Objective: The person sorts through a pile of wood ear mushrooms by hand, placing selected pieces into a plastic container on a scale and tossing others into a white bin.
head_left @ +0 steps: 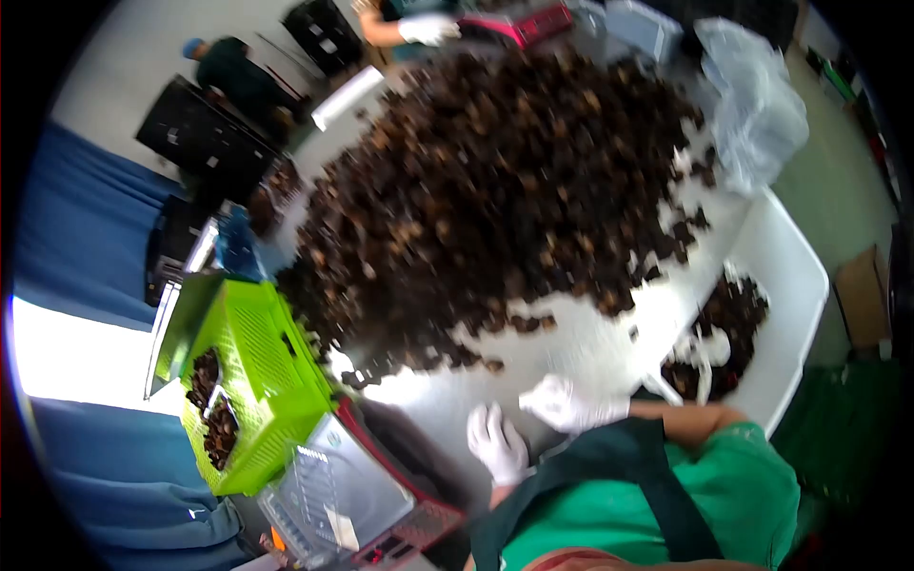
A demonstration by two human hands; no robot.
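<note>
My left hand (pixel 497 444), in a white glove, is over the metal table (pixel 533 366) near its front edge, fingers stretched out and holding nothing I can see. To its right my right hand (pixel 569 404), also gloved, has its fingers drawn together in a pinch; whatever they hold, if anything, is too small to make out. Beyond both hands spreads a big heap of small dark brown pieces (pixel 495 181), like dried mushrooms. My hands do not touch the heap. The picture is somewhat blurred.
A white tub (pixel 795 295) with more dark pieces stands at right. At left are a green basket (pixel 271 381), a red-edged scale (pixel 376 476) and a clear plastic container (pixel 305 485). A plastic bag (pixel 757 105) lies at the far right. Another person's gloved hand (pixel 428 29) is across the table.
</note>
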